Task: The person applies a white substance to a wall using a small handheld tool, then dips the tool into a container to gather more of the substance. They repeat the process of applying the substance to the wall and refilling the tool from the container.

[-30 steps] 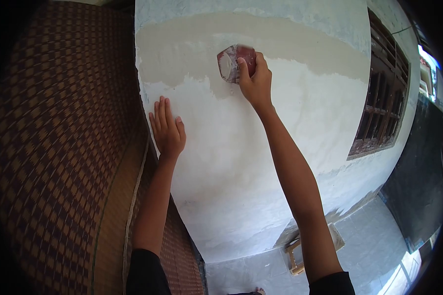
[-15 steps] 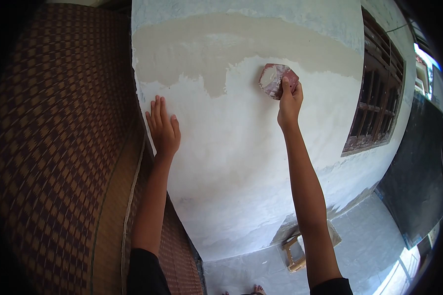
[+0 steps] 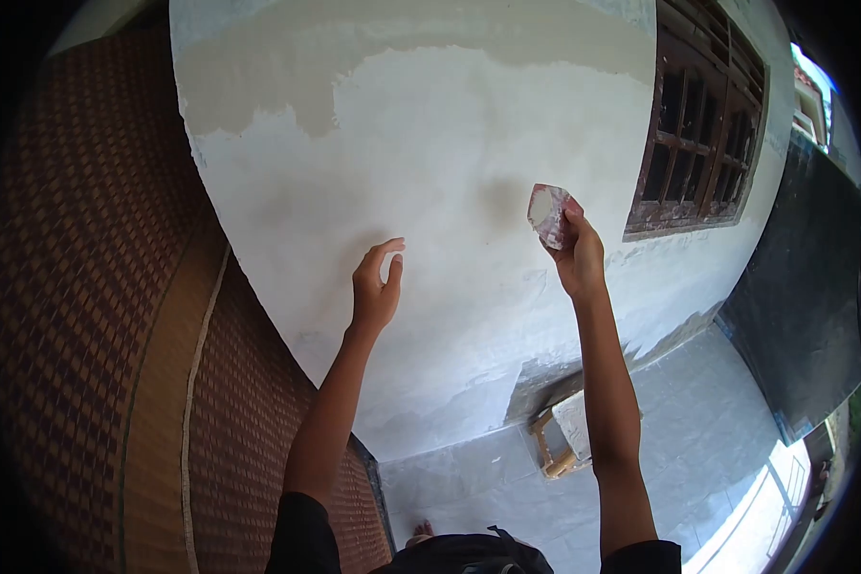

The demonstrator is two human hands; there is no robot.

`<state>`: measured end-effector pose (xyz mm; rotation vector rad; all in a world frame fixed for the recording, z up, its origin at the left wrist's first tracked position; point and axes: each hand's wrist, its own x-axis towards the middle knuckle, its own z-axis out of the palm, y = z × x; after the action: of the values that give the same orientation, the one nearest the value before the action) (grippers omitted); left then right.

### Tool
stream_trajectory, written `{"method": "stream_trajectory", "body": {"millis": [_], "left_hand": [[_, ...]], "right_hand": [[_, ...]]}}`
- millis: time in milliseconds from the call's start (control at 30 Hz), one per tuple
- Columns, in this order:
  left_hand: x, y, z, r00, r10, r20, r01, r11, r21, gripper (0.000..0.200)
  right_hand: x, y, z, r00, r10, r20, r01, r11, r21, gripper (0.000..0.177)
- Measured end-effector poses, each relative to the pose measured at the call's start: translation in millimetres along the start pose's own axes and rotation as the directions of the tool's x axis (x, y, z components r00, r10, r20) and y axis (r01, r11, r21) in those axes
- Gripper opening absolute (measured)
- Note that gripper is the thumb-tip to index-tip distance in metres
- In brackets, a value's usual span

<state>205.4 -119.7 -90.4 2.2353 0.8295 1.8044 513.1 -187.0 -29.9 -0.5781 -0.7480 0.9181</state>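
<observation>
My right hand (image 3: 579,256) grips a reddish putty scraper (image 3: 553,216), its flat face smeared with white putty. The scraper is held up in front of the wall (image 3: 430,191), whose lower part is coated white with a ragged edge against a greyish-beige band above. To its left, my left hand (image 3: 377,285) is raised in front of the white coat with fingers curved and thumb apart, holding nothing.
A woven brown mat screen (image 3: 86,287) runs along the left. At the right is a wooden barred window (image 3: 698,134), with a dark panel (image 3: 794,287) beyond. A small wooden stool (image 3: 566,435) stands on the grey tiled floor (image 3: 459,469) by the wall's foot.
My left hand has come off the wall and moved right and down, its fingers now curved. The scraper in my right hand has come down from the beige edge. The view has shifted too.
</observation>
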Motion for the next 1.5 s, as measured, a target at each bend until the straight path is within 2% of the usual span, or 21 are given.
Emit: {"method": "stream_trajectory", "body": {"millis": [67,133,200,333,400,533,600,667,733,933,1067,1200,1267,1333,1367,1433,1467,1500], "left_hand": [[-22.4,14.7,37.6,0.989,-0.143,0.042,0.148,0.976,-0.161,0.023],[-47.5,26.7,77.4,0.98,-0.187,0.059,0.196,0.961,-0.197,0.023],[-73.7,43.4,114.7,0.91,-0.372,0.182,0.411,0.866,-0.284,0.027],[-124.3,82.5,189.2,0.826,-0.461,0.324,0.555,0.768,-0.321,0.03],[-152.9,93.7,226.5,0.804,-0.487,0.34,0.589,0.725,-0.356,0.028],[-211.3,115.3,292.7,0.735,-0.528,0.425,0.67,0.664,-0.333,0.028],[-243.0,119.0,322.7,0.672,-0.56,0.485,0.738,0.568,-0.365,0.028],[-275.3,119.5,349.9,0.626,-0.572,0.529,0.775,0.529,-0.346,0.029],[-304.7,121.7,375.7,0.503,-0.643,0.578,0.861,0.434,-0.266,0.031],[-393.8,118.3,446.8,0.329,-0.744,0.582,0.944,0.274,-0.183,0.035],[-432.9,119.3,475.2,0.208,-0.802,0.56,0.978,0.186,-0.096,0.037],[-463.3,124.1,491.8,0.117,-0.846,0.52,0.993,0.118,-0.032,0.037],[-484.3,119.4,498.9,0.103,-0.855,0.508,0.995,0.096,-0.041,0.036],[-502.8,120.7,504.6,0.061,-0.877,0.476,0.998,0.05,-0.036,0.035],[-511.4,119.5,509.7,0.041,-0.892,0.45,0.999,0.025,-0.043,0.033],[-532.0,118.5,521.3,0.035,-0.914,0.403,0.999,0.015,-0.052,0.033],[-543.9,117.5,527.0,0.038,-0.928,0.372,0.998,0.018,-0.056,0.034],[-556.5,114.8,535.1,0.028,-0.935,0.354,0.998,0.007,-0.06,0.034]], "right_hand": [[-13.1,-12.4,-41.5,0.999,0.009,-0.032,-0.009,1.0,0.006,0.033],[-26.7,-27.8,-86.8,0.998,0.022,-0.067,-0.022,1.0,0.008,0.032],[-39.9,-43.3,-133.0,0.992,0.039,-0.119,-0.043,0.999,-0.031,0.031],[-68.9,-70.9,-230.6,0.96,0.069,-0.273,-0.098,0.991,-0.095,0.032],[-89.2,-83.9,-270.5,0.942,0.064,-0.329,-0.117,0.982,-0.145,0.031],[-121.9,-102.3,-342.2,0.897,0.103,-0.43,-0.2,0.961,-0.189,0.03],[-138.4,-104.3,-371.3,0.878,0.115,-0.465,-0.23,0.953,-0.198,0.03],[-150.4,-105.3,-401.8,0.859,0.131,-0.494,-0.265,0.941,-0.21,0.03],[-156.1,-100.8,-436.4,0.839,0.154,-0.521,-0.302,0.93,-0.21,0.032],[-143.2,-82.3,-515.3,0.76,0.258,-0.597,-0.51,0.805,-0.302,0.037],[-128.1,-55.8,-572.9,0.71,0.317,-0.628,-0.59,0.755,-0.286,0.036],[-125.2,-22.4,-629.1,0.74,0.354,-0.572,-0.618,0.692,-0.372,0.031],[-123.9,0.7,-661.2,0.752,0.358,-0.554,-0.625,0.657,-0.422,0.028],[-123.8,19.1,-686.4,0.822,0.332,-0.463,-0.569,0.443,-0.693,0.023],[-122.6,28.3,-699.1,0.819,0.348,-0.457,-0.573,0.436,-0.694,0.023],[-120.7,46.4,-720.0,0.876,0.357,-0.325,-0.421,0.235,-0.876,0.023],[-121.1,56.8,-730.6,0.87,0.375,-0.32,-0.422,0.231,-0.876,0.023],[-117.6,68.4,-741.5,0.882,0.427,-0.198,-0.325,0.248,-0.913,0.023]]}}
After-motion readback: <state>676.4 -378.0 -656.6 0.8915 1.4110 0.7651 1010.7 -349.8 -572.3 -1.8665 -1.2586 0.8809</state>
